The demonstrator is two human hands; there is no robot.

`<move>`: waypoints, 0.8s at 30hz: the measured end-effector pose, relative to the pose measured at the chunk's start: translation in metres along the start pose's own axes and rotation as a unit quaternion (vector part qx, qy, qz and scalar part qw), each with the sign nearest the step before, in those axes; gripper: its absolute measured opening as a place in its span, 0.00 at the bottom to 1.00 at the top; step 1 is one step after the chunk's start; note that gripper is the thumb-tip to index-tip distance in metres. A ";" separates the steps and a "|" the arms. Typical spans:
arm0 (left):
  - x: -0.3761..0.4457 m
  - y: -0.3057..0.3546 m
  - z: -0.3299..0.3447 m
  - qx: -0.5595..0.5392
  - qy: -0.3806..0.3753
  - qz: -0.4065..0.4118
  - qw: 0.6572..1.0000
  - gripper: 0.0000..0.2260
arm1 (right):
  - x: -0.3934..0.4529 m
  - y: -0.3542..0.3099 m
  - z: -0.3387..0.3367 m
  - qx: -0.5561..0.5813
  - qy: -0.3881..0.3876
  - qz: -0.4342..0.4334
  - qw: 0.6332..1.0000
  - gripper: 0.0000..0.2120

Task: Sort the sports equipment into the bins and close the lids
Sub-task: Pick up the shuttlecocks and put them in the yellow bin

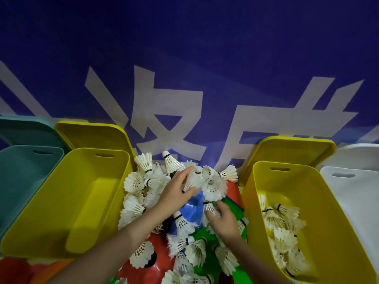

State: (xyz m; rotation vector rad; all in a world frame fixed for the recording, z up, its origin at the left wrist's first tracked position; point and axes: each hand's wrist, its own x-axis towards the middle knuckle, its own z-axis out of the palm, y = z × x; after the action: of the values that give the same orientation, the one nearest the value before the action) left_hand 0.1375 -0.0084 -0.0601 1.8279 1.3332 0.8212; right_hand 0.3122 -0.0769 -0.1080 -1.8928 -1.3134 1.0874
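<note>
Left grip (177,193) around shuttlecock (191,180), atop pile (143,193).

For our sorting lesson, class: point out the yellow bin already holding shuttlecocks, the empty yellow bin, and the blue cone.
yellow bin with shuttlecocks (326,201), head view, inner right wall
empty yellow bin (67,193), head view, inner left wall
blue cone (193,204), head view, exposed upper surface
</note>
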 end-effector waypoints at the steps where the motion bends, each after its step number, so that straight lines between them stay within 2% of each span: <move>1: -0.001 0.002 -0.001 -0.015 0.012 -0.001 1.000 0.27 | -0.003 -0.002 -0.006 0.019 0.007 -0.011 1.000 0.26; 4: -0.008 0.013 -0.005 -0.034 0.039 -0.014 0.999 0.28 | -0.015 -0.012 -0.027 0.078 0.011 -0.042 0.996 0.19; 6: -0.014 0.020 -0.007 -0.008 0.051 -0.022 0.998 0.28 | -0.023 -0.014 -0.041 0.070 -0.002 -0.045 0.997 0.14; 8: -0.020 0.028 -0.011 0.020 0.073 -0.036 0.996 0.28 | -0.030 -0.011 -0.056 0.044 -0.010 -0.029 0.999 0.15; 11: -0.030 0.042 -0.015 0.042 0.117 -0.051 0.991 0.27 | -0.046 -0.004 -0.083 0.044 0.024 -0.044 0.998 0.14; 13: -0.040 0.055 -0.013 0.051 0.128 -0.021 0.990 0.27 | -0.061 -0.001 -0.102 0.081 0.055 -0.091 0.991 0.11; 16: -0.056 0.080 0.003 0.038 0.079 0.039 0.995 0.27 | -0.076 0.005 -0.130 0.108 0.097 -0.135 0.980 0.13; 20: -0.069 0.108 0.047 0.020 0.000 0.063 0.998 0.27 | -0.077 0.030 -0.170 0.103 0.152 -0.154 0.971 0.15; 24: -0.072 0.127 0.093 0.006 -0.039 0.062 0.997 0.26 | -0.075 0.069 -0.216 0.010 0.204 -0.142 0.968 0.16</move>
State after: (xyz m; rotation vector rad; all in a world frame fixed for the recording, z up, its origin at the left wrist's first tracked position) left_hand 0.2592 -0.1211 -0.0096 1.9482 1.1886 0.7986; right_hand 0.5182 -0.1742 -0.0359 -1.7279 -1.2735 0.5273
